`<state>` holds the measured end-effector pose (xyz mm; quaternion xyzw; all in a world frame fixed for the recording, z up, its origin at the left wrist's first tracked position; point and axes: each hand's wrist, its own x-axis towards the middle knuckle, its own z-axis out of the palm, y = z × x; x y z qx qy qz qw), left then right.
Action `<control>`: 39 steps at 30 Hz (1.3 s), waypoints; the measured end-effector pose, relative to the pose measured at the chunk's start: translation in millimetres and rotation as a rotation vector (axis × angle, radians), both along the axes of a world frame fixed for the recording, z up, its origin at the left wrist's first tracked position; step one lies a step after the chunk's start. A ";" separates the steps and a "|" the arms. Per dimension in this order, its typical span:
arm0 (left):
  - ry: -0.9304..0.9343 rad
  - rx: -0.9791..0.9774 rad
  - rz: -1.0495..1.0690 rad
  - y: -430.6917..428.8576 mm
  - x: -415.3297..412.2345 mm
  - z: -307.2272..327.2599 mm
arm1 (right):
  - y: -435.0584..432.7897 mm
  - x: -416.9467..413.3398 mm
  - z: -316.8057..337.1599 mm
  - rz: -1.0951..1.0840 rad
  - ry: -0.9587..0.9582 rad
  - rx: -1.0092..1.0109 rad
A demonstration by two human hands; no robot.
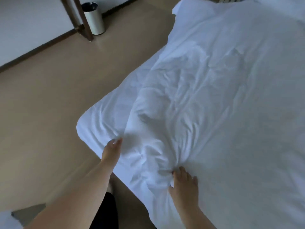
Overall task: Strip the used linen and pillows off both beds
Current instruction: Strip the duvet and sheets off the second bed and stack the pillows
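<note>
Head view: left grip (112, 148) pinches white sheet (214, 96) near its corner; right grip (182, 183) clutches bunched fabric.

The bed linen (214, 96) is white cloth, matt, soft and heavily creased. The floor (49, 104) is smooth and beige with a faint sheen. The waste bin (95, 20) is brushed metal with a satin shine. The furniture leg (87, 33) is dark stained wood.

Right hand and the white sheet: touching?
Touching. The head view shows the right hand with its fingers dug into the white sheet, and the creases bunch right at its fingertips.
</note>
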<state>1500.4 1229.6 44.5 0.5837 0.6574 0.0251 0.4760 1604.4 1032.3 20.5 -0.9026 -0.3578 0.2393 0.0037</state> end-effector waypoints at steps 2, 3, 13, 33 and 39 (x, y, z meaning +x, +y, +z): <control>0.120 0.145 -0.167 37.0 15.9 -3.4 | 14.6 2.2 10.6 -0.058 -0.033 0.020; 0.124 0.184 -0.207 55.2 24.3 -4.6 | 17.8 4.6 17.0 -0.150 -0.012 0.037; -0.361 -0.212 -0.311 85.3 103.1 10.6 | 11.1 -42.9 62.1 -0.612 -0.023 0.259; 0.263 0.359 -1.309 116.3 16.9 18.2 | 55.6 -64.1 39.0 -0.327 0.069 -0.113; 0.023 0.340 -0.662 200.2 23.7 36.9 | 70.8 -67.5 38.7 -0.470 -0.008 -0.108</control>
